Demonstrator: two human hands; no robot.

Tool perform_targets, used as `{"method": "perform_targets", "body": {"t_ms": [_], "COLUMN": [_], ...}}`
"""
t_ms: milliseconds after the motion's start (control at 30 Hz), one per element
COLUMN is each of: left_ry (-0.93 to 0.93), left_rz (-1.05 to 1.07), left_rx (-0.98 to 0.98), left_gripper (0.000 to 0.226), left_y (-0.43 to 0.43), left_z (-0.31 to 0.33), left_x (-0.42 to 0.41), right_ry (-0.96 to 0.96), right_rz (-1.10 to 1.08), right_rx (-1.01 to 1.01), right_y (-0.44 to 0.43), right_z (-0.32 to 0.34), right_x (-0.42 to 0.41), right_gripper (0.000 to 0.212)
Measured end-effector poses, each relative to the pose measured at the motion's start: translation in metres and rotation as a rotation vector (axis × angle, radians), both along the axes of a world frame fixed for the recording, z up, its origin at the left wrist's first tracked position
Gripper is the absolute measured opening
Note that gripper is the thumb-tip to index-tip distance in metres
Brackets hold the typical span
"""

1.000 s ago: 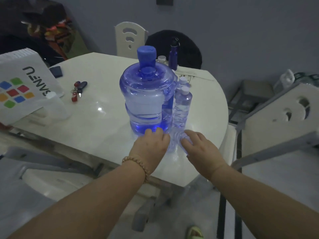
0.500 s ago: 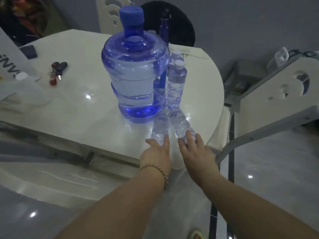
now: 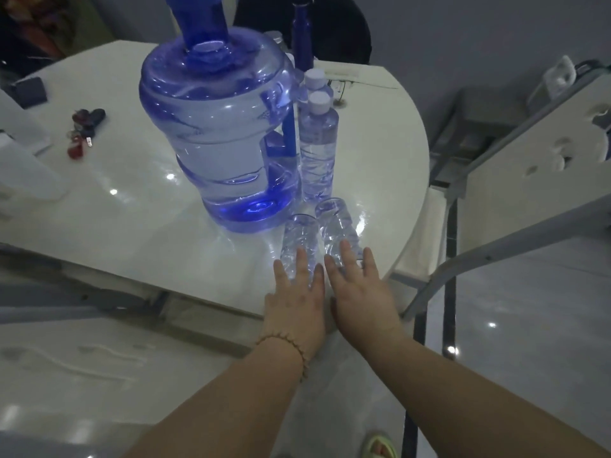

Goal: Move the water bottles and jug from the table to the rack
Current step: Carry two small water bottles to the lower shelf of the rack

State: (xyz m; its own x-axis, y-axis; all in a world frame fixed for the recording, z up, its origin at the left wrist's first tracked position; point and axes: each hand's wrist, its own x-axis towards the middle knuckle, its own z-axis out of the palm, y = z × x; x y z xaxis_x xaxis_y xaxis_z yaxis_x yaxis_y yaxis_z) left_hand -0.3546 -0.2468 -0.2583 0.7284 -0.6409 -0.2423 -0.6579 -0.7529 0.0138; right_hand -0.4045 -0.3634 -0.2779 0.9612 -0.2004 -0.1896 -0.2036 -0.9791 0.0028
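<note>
A large blue water jug (image 3: pixel 221 133) with a blue cap stands on the white table (image 3: pixel 132 209). Right of it two clear water bottles (image 3: pixel 318 143) with white caps stand upright, one behind the other. Two more clear bottles lie tipped toward me at the table's front edge, bases pointing away. My left hand (image 3: pixel 296 302) holds the left tipped bottle (image 3: pixel 299 234) at its upper end. My right hand (image 3: pixel 360 292) holds the right tipped bottle (image 3: pixel 335 223) the same way. Fingers lie along the bottles; thumbs and caps are hidden.
A dark blue flask (image 3: pixel 302 38) stands behind the jug. Keys (image 3: pixel 82 130) and a dark wallet (image 3: pixel 29 92) lie at the table's left. A white chair (image 3: pixel 529 160) stands close on the right, with a grey shelf (image 3: pixel 472 104) behind it. A glossy tiled floor lies below.
Both hands took the two nearest bottles by their tops and tipped them down toward me, to the table's front edge. My view moved closer and lower.
</note>
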Motion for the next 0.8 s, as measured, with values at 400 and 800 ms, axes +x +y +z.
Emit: {"method": "perform_targets", "body": {"t_ms": [400,800], "left_ry": [0.102,0.063], "left_rz": [0.141,-0.059], "left_rx": [-0.119,-0.515], "left_gripper": [0.082,0.081], "left_y": [0.003,-0.048], "left_z": [0.008,0.093], "left_x": [0.004,-0.071], "right_ry": [-0.133,-0.27], "right_rz": [-0.122,-0.373], "right_rx": [0.142,0.104], "right_y": [0.007,-0.016], "right_z": [0.016,0.111], "right_x": [-0.013,-0.12], "right_gripper": [0.068,0.063]}}
